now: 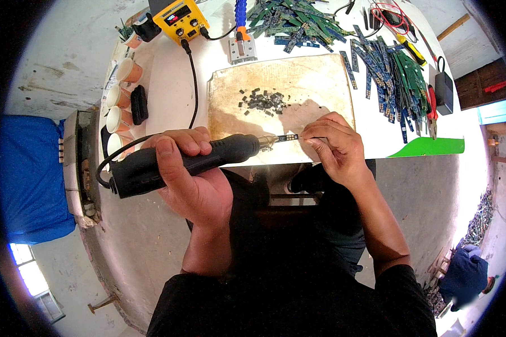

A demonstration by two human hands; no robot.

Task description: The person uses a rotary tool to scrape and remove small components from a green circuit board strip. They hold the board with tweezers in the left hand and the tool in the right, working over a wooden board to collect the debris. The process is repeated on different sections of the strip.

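My left hand (194,185) is wrapped round the black handle of a hot air gun (208,160), which lies slantwise with its metal nozzle (267,141) pointing right. Just past the nozzle is the end of a narrow dark circuit board strip (288,137). Its other end runs into the pinched fingers of my right hand (337,147); whether a thin tool is also in those fingers I cannot make out. Beyond both hands, a heap of small black chips (267,102) lies on a stained, light-coloured square board (230,84).
A yellow control station (180,21) stands at the far left, its black cable running toward the table's near edge. Paper cups (118,96) line the left side. Piles of circuit board strips (298,22) lie at the back and right, near red-handled pliers (432,109) and a black box (444,92).
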